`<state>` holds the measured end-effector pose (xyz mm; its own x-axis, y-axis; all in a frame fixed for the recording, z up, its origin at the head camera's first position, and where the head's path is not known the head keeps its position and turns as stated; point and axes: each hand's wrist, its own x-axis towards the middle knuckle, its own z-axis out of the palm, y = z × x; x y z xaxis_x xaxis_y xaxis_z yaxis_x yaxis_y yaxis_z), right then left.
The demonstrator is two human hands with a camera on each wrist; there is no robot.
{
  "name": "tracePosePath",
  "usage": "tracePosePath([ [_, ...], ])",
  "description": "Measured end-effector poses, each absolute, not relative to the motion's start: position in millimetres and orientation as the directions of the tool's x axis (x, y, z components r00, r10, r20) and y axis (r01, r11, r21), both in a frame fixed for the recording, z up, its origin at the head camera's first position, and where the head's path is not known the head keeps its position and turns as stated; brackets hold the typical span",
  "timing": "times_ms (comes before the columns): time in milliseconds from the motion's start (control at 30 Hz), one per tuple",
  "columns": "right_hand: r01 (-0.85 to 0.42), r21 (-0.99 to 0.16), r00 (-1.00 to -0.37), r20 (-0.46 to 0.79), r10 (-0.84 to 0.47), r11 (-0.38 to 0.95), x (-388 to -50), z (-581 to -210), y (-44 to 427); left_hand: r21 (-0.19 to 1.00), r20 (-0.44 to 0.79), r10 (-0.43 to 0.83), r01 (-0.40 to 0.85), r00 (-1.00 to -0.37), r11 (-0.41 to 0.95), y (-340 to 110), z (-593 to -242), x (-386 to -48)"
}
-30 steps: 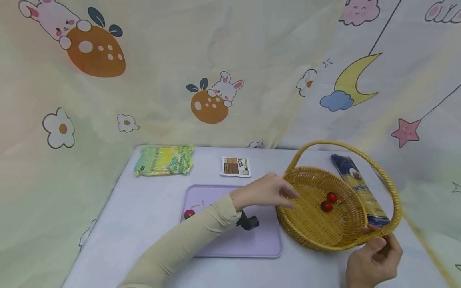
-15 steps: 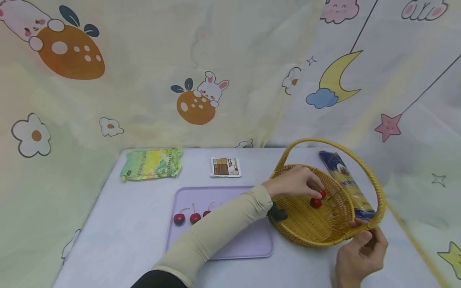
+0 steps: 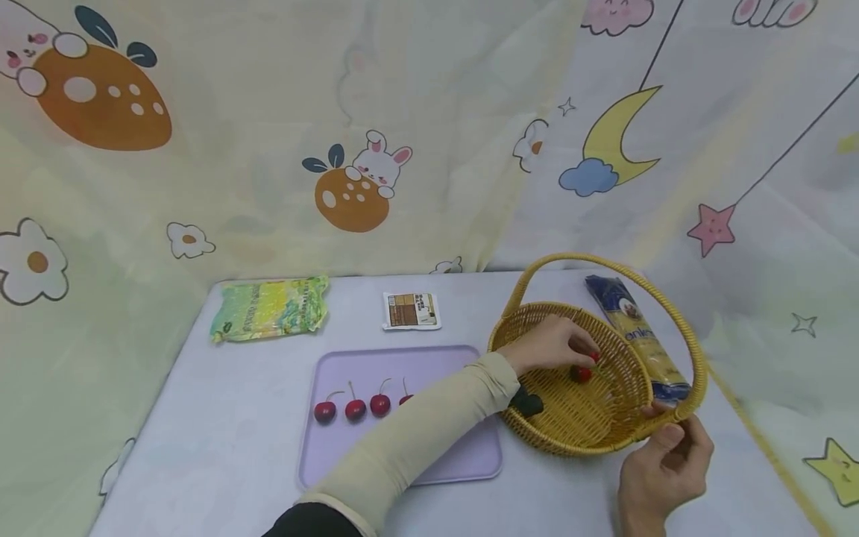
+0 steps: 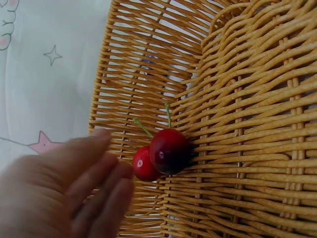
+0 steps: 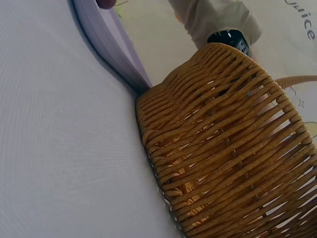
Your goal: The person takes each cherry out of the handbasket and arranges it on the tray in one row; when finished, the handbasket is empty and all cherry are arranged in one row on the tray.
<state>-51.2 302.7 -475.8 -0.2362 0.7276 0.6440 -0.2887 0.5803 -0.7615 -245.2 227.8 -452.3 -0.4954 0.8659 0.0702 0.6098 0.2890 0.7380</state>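
Observation:
My left hand reaches over the near-left rim into the yellow wicker basket. Its bent fingers are beside two red cherries lying on the basket floor against the wall. In the left wrist view, the fingertips come up close to the cherries, with neither cherry visibly enclosed; whether they touch is unclear. At the basket's near-right side, my right hand grips the rim by the foot of the handle. The right wrist view shows the basket's woven outside but not the right hand's fingers.
A lilac tray left of the basket bears several stemmed cherries, partly covered by the left sleeve. Behind lie a green-yellow packet and a small white-brown packet. A blue-gold pasta bag lies behind the basket's right side.
My left hand has moved right from the basket's left rim to the cherries inside, then stayed there. My right hand keeps its hold on the basket. The head view has shifted right.

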Motion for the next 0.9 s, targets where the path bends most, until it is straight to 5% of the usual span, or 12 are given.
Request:
tracePosePath([
  [367,-0.283,-0.767,-0.244,0.638,0.73,0.576,-51.6,-477.4,304.9,0.63,-0.009,0.887,0.687,-0.461,0.363,226.3,-457.1,-247.9],
  [667,-0.23,-0.779,-0.24,0.626,0.742,0.583,-50.3,-476.3,302.1,0.581,-0.05,0.934,0.75,-0.354,0.316,228.1,-458.7,-245.9],
  [900,-0.264,-0.769,-0.239,0.638,0.732,0.583,-50.4,-475.0,302.7,0.601,-0.048,0.93,0.733,-0.366,0.319,230.4,-460.4,-245.2],
])
